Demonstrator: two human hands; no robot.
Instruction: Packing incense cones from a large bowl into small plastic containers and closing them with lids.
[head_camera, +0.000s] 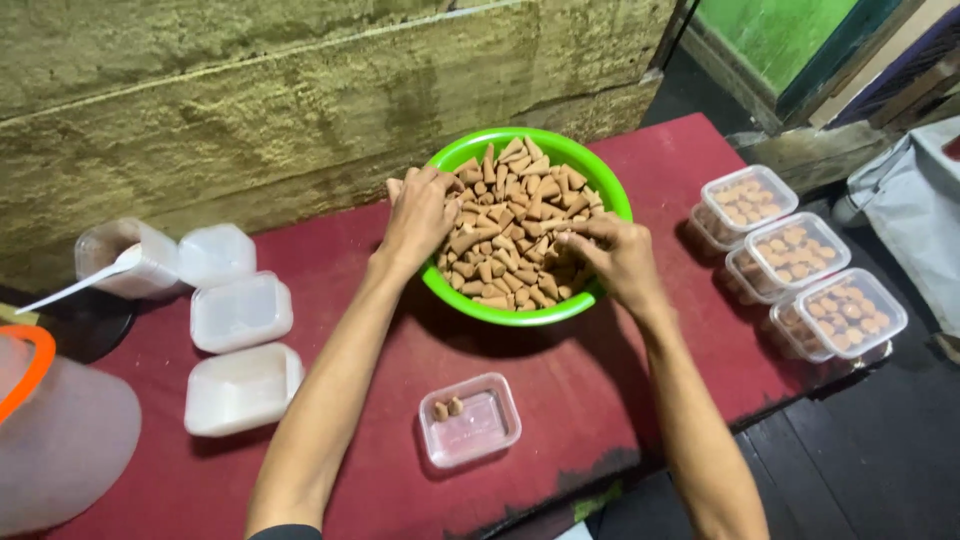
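Both my hands reach into the green bowl (610, 190) of tan cones (515, 215) at the back of the red bench (560, 400). My left hand (420, 215) lies over the heap, its fingers curled into the cones; what they grip I cannot tell. My right hand (620, 255) pinches its fingers together on a cone at the near rim. The open clear tray (470, 420) with two cones sits apart, nearer me. Risk, as I judge it: cones may slip in transit and roll off the bench edge, or tip the bowl.
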